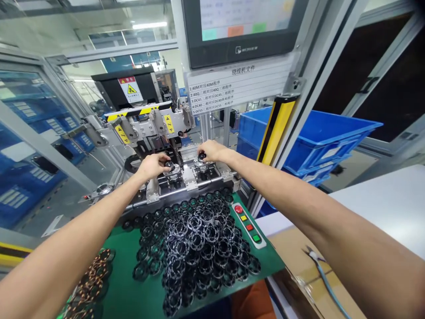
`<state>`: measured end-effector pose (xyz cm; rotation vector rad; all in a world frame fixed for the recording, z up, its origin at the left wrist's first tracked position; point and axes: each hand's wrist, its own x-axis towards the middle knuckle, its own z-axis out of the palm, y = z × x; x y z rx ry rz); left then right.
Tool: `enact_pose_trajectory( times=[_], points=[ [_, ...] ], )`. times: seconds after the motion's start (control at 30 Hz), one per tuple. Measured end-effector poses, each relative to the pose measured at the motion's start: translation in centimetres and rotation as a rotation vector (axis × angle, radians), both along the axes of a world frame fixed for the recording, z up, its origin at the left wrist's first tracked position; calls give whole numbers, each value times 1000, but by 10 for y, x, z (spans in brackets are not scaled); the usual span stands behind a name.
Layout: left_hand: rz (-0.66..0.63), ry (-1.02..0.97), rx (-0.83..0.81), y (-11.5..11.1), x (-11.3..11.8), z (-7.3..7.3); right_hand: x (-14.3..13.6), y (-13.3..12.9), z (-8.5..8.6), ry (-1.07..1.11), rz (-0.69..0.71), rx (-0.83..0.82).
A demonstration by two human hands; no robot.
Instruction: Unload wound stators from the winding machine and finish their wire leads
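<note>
My left hand (153, 168) reaches into the winding machine, its thumb and fingers curled round a black stator core (170, 165) at the left metal fixture (174, 173). At the right fixture (202, 167), my right hand (214, 151) grips another black stator core (202, 156) from above. My fingers partly cover both cores, and I cannot tell how firmly either is seated. In front of the fixtures, a big heap of black ring-shaped stator cores (195, 239) lies on the green mat (122, 266). Copper-wound stators (94, 279) are piled at the lower left.
A button panel (249, 225) sits right of the heap. Above the fixtures hangs the machine head (142, 126) with warning stripes; a screen (245, 26) is overhead. Blue bins (299, 137) stand at the right, near a yellow-black post (277, 128). Blue-handled cutters (320, 270) lie lower right.
</note>
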<state>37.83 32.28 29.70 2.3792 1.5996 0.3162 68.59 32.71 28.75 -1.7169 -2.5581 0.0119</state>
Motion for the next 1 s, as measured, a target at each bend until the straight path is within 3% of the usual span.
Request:
enact_pose_trajectory(
  times=[0.2, 0.5, 0.63, 0.73, 0.87, 1.0],
  points=[
    [-59, 85, -18, 21, 1, 0, -2, 21, 14, -57, 98, -77],
    [-100, 145, -75, 40, 7, 6, 2, 29, 21, -71, 159, -143],
    [-100, 178, -51, 35, 9, 6, 5, 28, 19, -37, 147, -123],
    [-89, 184, 72, 11, 7, -11, 4, 6, -1, 16, 93, -30],
    [-121, 149, 244, -29, -2, -53, 4, -41, -46, 105, 37, 137],
    [-137, 84, 333, -43, -6, -82, 4, -65, -73, 155, 20, 205]
  ],
)
